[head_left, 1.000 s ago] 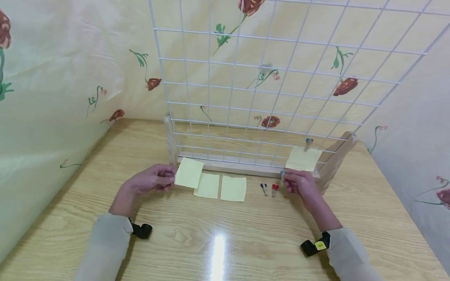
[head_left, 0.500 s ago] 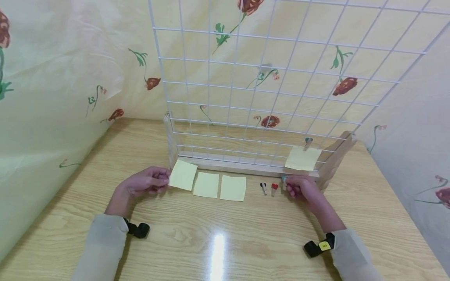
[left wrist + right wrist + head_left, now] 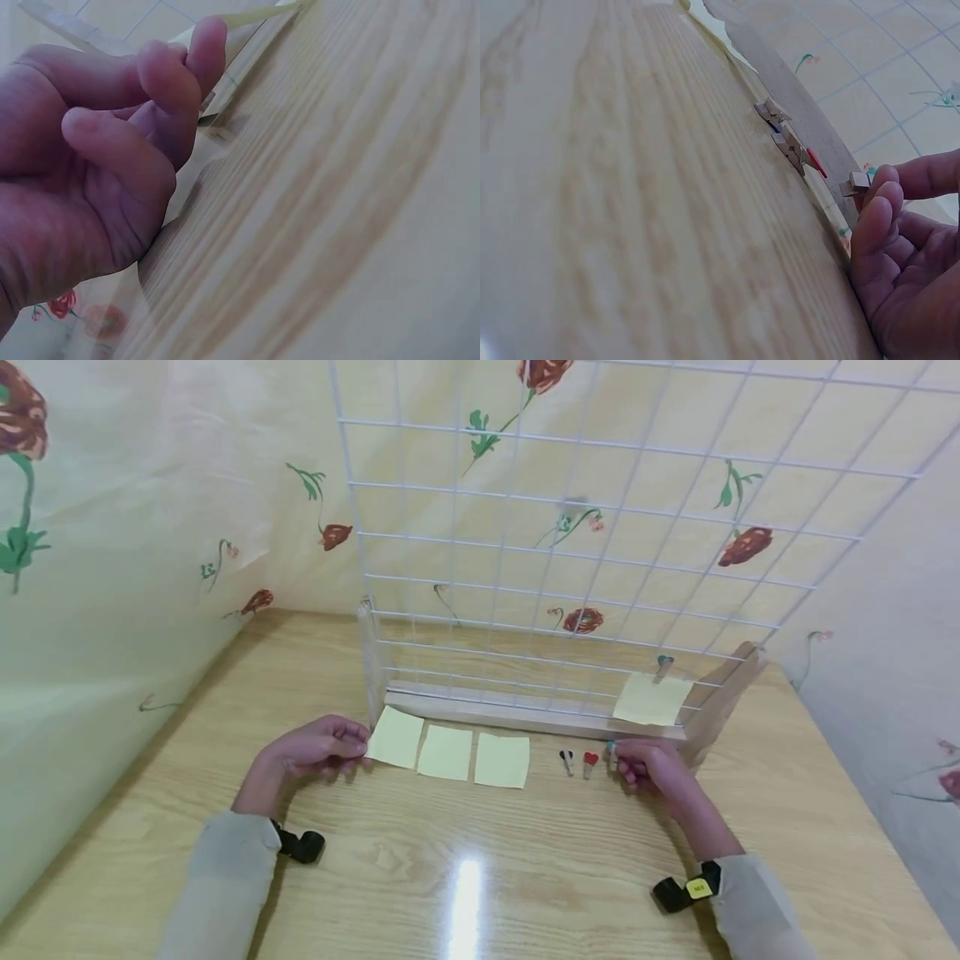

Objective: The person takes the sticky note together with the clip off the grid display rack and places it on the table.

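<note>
My left hand (image 3: 318, 747) pinches the left edge of a pale yellow paper note (image 3: 396, 739), which lies slightly tilted on the table. Two more notes, a middle one (image 3: 445, 753) and a right one (image 3: 502, 762), lie beside it in a row. Between the fingertips of my right hand (image 3: 651, 763) is a small wooden clothespin (image 3: 857, 182) with a teal top, just above or on the table. To its left lie a clothespin with a red heart (image 3: 590, 763) and one with a dark heart (image 3: 567, 762).
Behind the notes a white wire grid (image 3: 358, 533) stands in a wooden base (image 3: 502, 712). Low on its right side a teal-topped clothespin (image 3: 663, 668) holds another yellow note (image 3: 652, 699). Flower-patterned cloth (image 3: 300, 568) covers the wall behind.
My left hand has brought its note left and down, off the middle note and into line with the row. The right hand has lowered its clothespin slightly, beside the red one.
</note>
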Demonstrator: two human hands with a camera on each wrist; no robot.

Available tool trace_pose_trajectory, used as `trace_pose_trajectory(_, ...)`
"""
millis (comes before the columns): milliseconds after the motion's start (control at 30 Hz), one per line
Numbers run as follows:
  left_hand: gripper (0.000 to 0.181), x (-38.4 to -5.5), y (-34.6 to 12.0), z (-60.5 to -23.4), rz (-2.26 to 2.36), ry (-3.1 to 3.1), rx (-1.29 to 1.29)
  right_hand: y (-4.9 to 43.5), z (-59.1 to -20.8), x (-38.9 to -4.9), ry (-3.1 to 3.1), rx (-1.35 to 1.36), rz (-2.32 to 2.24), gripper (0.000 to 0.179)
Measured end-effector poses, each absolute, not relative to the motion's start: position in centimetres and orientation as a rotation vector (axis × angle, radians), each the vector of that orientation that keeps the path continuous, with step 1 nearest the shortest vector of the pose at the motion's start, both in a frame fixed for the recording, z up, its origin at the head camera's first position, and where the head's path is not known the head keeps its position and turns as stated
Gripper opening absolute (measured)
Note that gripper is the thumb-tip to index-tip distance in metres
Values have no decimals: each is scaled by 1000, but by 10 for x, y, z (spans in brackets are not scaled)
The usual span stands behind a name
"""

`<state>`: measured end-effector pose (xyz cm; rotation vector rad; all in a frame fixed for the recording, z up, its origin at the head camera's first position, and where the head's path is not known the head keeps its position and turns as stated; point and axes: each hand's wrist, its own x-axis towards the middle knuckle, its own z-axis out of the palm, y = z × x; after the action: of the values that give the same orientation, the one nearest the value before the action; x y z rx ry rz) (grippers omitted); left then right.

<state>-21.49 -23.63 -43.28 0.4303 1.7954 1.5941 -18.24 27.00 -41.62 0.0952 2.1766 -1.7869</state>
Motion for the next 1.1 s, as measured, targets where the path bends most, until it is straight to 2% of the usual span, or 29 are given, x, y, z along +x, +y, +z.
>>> trace_pose_trajectory(167, 15, -214, -230, -435, 1578, 1782, 362, 276, -418, -175, 2186, 85, -1738, 20)
trace_pose_trajectory(500, 26, -213, -231, -430, 1570, 1829, 296, 272, -417, -181, 2329, -13, -1603, 35)
trace_pose_trajectory(1100, 26, -215, -229, -430, 1499, 1942, 202, 267, -427, -183, 2433, 132, -1584, 32)
